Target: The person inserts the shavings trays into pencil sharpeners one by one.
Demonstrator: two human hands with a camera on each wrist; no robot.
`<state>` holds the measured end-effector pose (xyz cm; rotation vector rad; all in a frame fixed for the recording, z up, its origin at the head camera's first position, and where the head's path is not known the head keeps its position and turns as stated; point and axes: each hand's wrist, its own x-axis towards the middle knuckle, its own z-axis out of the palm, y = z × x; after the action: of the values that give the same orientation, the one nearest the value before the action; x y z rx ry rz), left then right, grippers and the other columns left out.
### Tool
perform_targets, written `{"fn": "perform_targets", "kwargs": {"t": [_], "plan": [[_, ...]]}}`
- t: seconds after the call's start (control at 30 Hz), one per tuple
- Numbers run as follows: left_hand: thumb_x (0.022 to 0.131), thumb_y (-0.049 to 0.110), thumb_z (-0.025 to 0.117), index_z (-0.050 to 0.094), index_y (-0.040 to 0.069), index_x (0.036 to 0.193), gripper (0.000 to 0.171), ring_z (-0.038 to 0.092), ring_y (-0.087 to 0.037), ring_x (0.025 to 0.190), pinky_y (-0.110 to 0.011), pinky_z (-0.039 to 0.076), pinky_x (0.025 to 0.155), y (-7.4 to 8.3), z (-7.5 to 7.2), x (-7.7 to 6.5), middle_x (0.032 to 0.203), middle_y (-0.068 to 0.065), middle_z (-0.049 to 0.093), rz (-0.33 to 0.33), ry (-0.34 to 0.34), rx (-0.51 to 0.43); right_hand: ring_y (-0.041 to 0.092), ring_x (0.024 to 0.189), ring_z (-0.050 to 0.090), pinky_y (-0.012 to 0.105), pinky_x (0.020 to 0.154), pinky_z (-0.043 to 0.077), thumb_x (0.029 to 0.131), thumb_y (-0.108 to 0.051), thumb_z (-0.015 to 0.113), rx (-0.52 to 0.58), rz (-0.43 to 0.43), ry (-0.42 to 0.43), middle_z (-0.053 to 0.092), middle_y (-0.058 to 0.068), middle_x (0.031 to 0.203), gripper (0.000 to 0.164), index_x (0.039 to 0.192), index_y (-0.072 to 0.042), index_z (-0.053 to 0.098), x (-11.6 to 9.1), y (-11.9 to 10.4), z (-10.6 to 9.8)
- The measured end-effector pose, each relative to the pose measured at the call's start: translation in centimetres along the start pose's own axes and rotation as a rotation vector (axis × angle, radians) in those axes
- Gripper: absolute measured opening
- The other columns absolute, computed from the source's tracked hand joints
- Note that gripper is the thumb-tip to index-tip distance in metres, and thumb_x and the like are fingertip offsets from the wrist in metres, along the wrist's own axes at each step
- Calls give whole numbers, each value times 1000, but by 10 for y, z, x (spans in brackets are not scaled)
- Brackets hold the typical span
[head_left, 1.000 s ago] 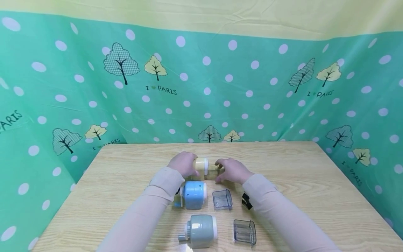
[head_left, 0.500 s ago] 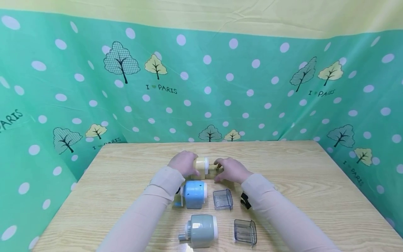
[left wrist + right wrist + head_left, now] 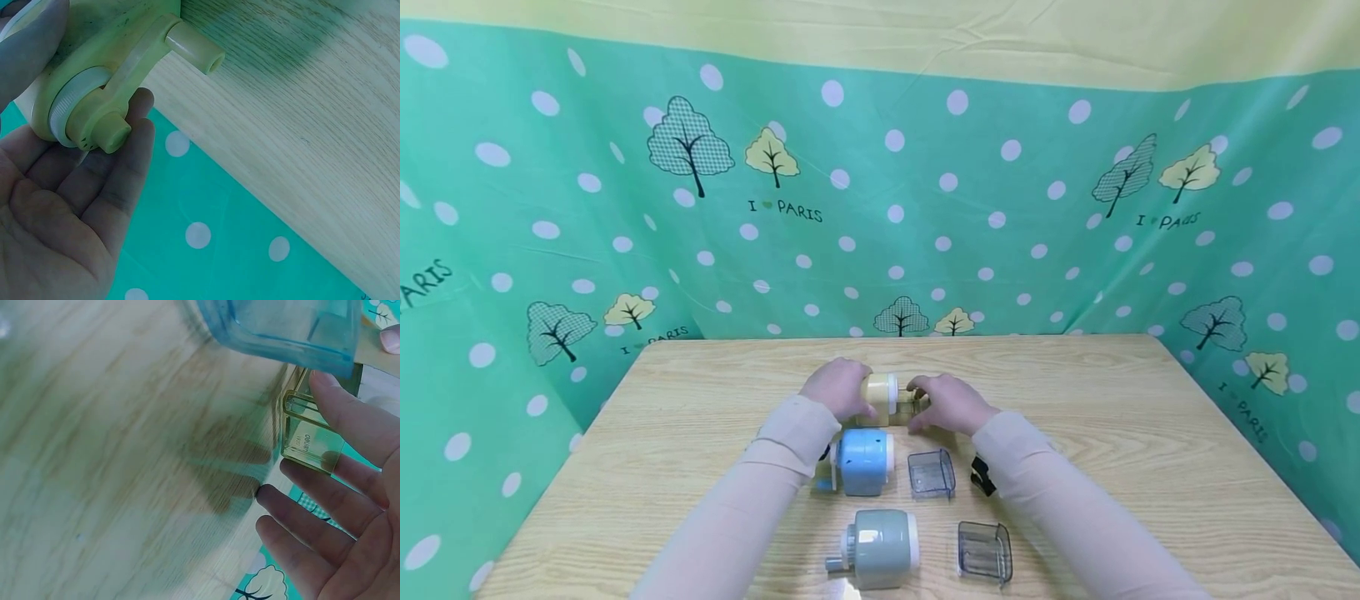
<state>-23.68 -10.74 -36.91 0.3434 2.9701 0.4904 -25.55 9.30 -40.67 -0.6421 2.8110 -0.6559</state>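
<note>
A yellow crank pencil sharpener (image 3: pixel 877 400) lies on its side towards the back of the table. My left hand (image 3: pixel 838 390) grips its body from the left; the left wrist view shows the yellow crank (image 3: pixel 195 47) by the fingers. From the right, my right hand (image 3: pixel 953 404) pinches a clear yellow shavings drawer (image 3: pixel 309 440) between thumb and fingers. That drawer is partly inside the sharpener's white-rimmed end, and the fingers cover its outer end in the head view.
Nearer on the wooden table (image 3: pixel 1112 417) lie a blue sharpener (image 3: pixel 863 463) and a grey-green sharpener (image 3: pixel 882 548). To their right sit two clear drawers, a bluish drawer (image 3: pixel 931 475) and a darker drawer (image 3: pixel 984 552). A green dotted cloth (image 3: pixel 1000 192) hangs behind.
My right hand has shifted slightly left with the yellow drawer, and less of the drawer shows outside the sharpener. My left hand keeps its hold in place.
</note>
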Motion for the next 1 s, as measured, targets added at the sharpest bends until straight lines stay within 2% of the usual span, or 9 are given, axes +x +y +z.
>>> {"fn": "perform_targets", "kwargs": {"t": [0.23,0.77,0.83,1.0], "plan": [[70,29,87,65,2,134,73,64,-32,112,-45,49,101,0,0,0,122,-15,70,4,-1,7,30,108,66,47,98,50,69,-30,86,-10,0,1,71,13,120,71,132,-5,65,3,-1,2],[71,30,86,64,2,135,74,61,-33,118,-45,47,104,-1,-1,0,126,-15,69,5,-6,17,29,106,66,47,98,50,68,-29,87,-1,-7,-4,71,13,119,71,131,-6,65,6,-6,4],[71,30,86,65,2,134,72,63,-32,114,-45,49,101,-1,-1,0,122,-14,70,7,-5,20,29,106,66,47,99,50,69,-29,86,1,-6,-4,71,13,119,70,131,-5,65,6,-7,4],[70,28,87,70,3,126,64,63,-22,90,-41,53,88,-2,-1,0,102,-8,72,11,-4,5,30,107,66,47,99,50,69,-28,86,5,-7,-7,71,13,119,68,130,-5,66,6,-10,4]]}}
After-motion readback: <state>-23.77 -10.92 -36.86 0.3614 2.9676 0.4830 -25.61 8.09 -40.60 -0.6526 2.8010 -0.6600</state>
